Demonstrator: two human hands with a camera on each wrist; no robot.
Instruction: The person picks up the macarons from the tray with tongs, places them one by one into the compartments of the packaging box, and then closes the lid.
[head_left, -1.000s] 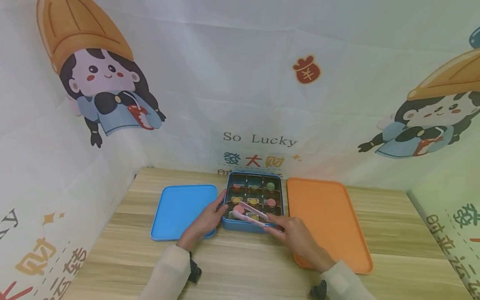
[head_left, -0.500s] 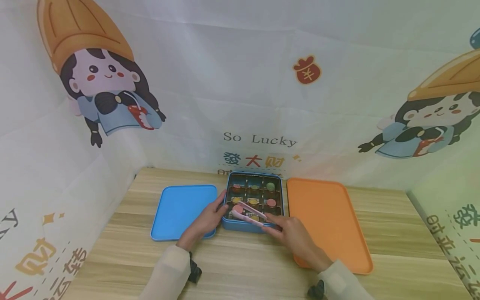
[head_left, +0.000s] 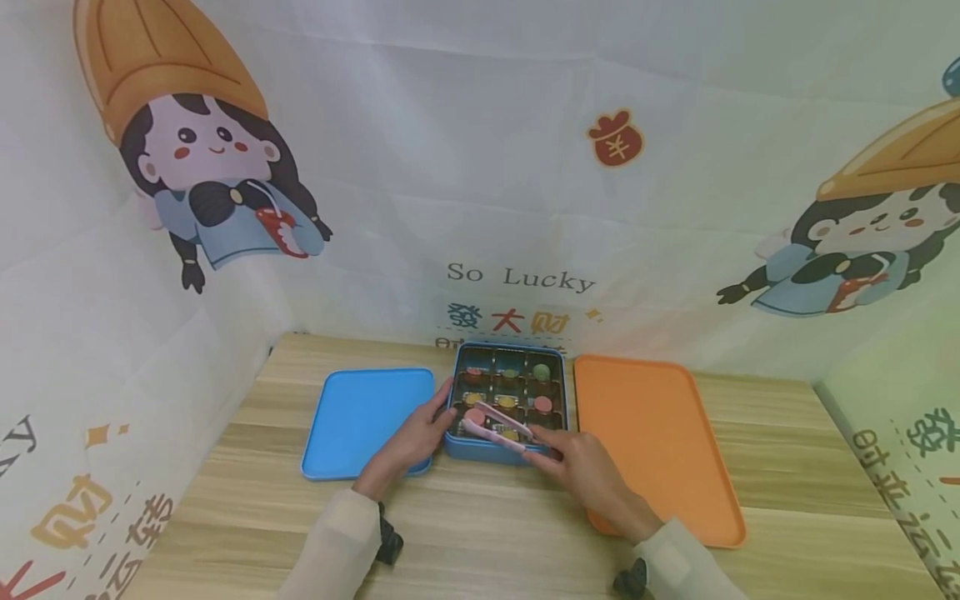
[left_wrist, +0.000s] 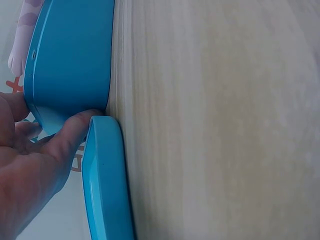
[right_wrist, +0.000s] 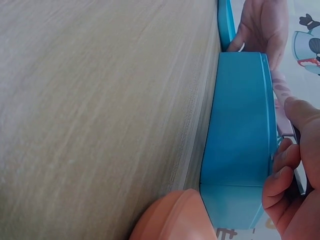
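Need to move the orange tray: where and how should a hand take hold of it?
Grip the orange tray by its raised right rim, probably from the right: it lies flat, so the rim offers an edge to pinch. Its left side sits beside the blue box, with the right hand partly over it.

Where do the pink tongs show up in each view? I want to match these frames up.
Head: below centre, the pink tongs angle over the front row of the blue box, held in the right hand.
Left wrist: top-left corner, only part of the tongs beside the box's rim.
Right wrist: right side, the tongs partly hidden by the right hand.
Shared landmark: the blue box.
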